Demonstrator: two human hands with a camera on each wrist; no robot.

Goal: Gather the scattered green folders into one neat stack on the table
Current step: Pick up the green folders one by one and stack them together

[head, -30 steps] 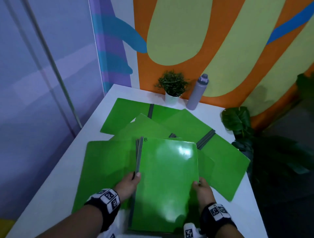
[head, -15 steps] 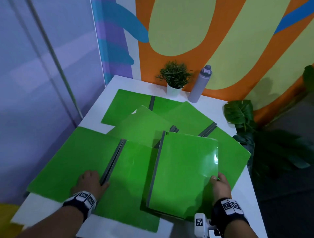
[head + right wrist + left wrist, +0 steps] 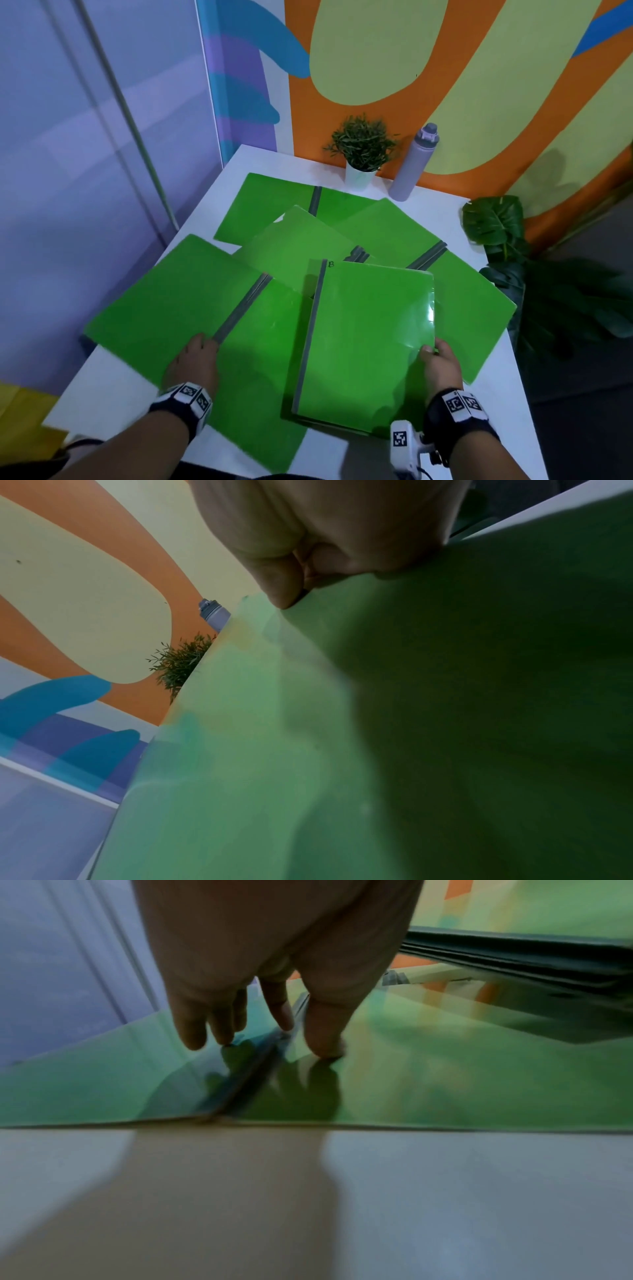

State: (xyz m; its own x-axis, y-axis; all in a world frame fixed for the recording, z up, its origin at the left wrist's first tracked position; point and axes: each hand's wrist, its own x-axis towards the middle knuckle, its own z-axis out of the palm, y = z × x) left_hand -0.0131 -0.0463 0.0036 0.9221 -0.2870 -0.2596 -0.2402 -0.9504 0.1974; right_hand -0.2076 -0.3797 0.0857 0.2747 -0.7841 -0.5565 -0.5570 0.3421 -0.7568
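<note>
A closed stack of green folders (image 3: 366,342) with a grey spine lies at the near right, tilted up off the table. My right hand (image 3: 440,363) grips its right edge, the thumb (image 3: 284,588) on top of the stack (image 3: 342,750). To its left an open green folder (image 3: 164,301) lies flat. My left hand (image 3: 193,359) rests on it at the near end of its grey spine (image 3: 246,1080), with straight fingers (image 3: 322,1042) touching the cover. Three more open folders (image 3: 270,202) (image 3: 301,240) (image 3: 472,308) overlap farther back and to the right.
The white table (image 3: 113,404) ends close on the left at a purple glass wall. A small potted plant (image 3: 361,144) and a grey bottle (image 3: 414,164) stand at the far edge against the painted wall. A leafy plant (image 3: 493,219) stands off the table's right side.
My left hand left the stack's spine and moved left onto the open folder's spine. The stack, in my right hand, shifted right, uncovering that folder.
</note>
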